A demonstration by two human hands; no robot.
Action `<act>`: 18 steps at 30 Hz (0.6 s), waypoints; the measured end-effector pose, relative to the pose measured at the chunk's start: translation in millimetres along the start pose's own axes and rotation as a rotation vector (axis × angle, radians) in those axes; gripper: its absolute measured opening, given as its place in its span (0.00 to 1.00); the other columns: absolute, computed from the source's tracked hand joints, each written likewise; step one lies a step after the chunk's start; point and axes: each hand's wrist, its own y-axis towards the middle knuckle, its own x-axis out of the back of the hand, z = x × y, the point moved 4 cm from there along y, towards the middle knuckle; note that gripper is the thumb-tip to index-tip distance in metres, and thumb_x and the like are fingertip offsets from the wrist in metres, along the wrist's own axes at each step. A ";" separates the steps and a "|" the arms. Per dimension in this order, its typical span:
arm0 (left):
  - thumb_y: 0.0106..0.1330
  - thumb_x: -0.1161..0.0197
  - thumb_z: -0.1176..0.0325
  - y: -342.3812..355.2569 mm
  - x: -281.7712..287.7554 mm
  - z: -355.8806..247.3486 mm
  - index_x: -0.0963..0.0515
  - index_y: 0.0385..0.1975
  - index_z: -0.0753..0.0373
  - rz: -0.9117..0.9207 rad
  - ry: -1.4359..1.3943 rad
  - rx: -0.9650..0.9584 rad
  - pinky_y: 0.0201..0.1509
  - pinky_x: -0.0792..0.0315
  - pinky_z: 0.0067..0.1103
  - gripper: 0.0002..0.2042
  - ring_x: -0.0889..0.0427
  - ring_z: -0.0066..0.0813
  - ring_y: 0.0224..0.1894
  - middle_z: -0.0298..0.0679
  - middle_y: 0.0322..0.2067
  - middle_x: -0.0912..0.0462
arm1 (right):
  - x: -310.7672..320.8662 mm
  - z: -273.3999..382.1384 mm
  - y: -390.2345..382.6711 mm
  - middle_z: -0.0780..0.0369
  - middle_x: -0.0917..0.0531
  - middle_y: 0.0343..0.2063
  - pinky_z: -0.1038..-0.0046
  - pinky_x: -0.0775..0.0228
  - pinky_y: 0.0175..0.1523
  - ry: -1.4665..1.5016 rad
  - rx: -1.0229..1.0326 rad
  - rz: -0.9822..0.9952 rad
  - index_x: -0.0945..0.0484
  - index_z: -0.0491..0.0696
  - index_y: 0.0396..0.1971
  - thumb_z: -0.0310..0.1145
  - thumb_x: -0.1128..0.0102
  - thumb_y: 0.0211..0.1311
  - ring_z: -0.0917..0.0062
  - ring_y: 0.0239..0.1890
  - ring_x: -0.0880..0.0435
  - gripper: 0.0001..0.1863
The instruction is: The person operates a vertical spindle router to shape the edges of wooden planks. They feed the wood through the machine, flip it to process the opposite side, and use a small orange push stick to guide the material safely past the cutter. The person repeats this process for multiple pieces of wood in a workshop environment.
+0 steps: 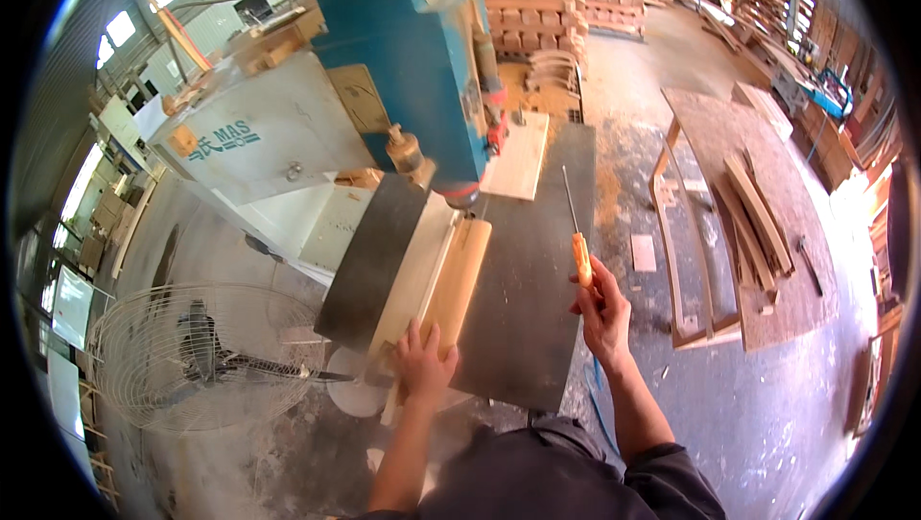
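My left hand presses down on the near end of a long rounded wooden piece. The piece lies on the dark metal machine table, alongside a pale fence strip. Its far end sits under the blue machine head, near the spindle. My right hand is shut on the orange handle of a long thin screwdriver. The shaft points away from me over the right side of the table.
A pale wooden board lies on the table behind the spindle. A wire-caged fan stands at lower left. Stacked timber is far ahead. A plywood sheet with offcuts lies on the dusty floor at right.
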 end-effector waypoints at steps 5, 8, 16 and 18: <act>0.56 0.28 0.50 3.7 3.6 4.6 0.16 0.57 0.53 -0.034 -0.002 -0.001 0.62 0.31 0.52 0.28 0.26 0.53 0.62 0.48 0.67 0.26 | -9.6 16.9 22.4 0.62 0.16 0.34 0.78 0.25 0.34 -0.426 0.409 -0.058 0.24 0.43 0.68 0.22 0.40 0.72 0.80 0.26 0.21 0.25; 0.57 0.29 0.50 0.2 1.1 2.9 0.16 0.57 0.53 -0.025 0.000 0.004 0.62 0.31 0.53 0.28 0.27 0.54 0.62 0.48 0.68 0.27 | -11.1 -14.7 14.7 0.61 0.17 0.30 0.72 0.23 0.35 -0.201 0.173 0.078 0.25 0.44 0.69 0.21 0.39 0.67 0.76 0.27 0.17 0.29; 0.59 0.28 0.53 -3.4 3.6 3.8 0.15 0.57 0.55 0.038 -0.007 0.038 0.63 0.31 0.48 0.26 0.28 0.54 0.62 0.46 0.70 0.28 | 37.4 -115.1 -38.2 0.62 0.16 0.28 0.74 0.23 0.40 -0.418 -0.201 0.026 0.23 0.48 0.69 0.24 0.36 0.67 0.84 0.30 0.19 0.29; 0.59 0.28 0.53 -5.6 4.6 -2.5 0.15 0.57 0.55 0.041 0.020 0.018 0.62 0.31 0.48 0.26 0.28 0.53 0.62 0.45 0.70 0.28 | 39.2 -103.3 -46.3 0.56 0.13 0.29 0.74 0.21 0.39 -0.566 -0.045 0.071 0.23 0.47 0.67 0.24 0.36 0.67 0.80 0.29 0.13 0.27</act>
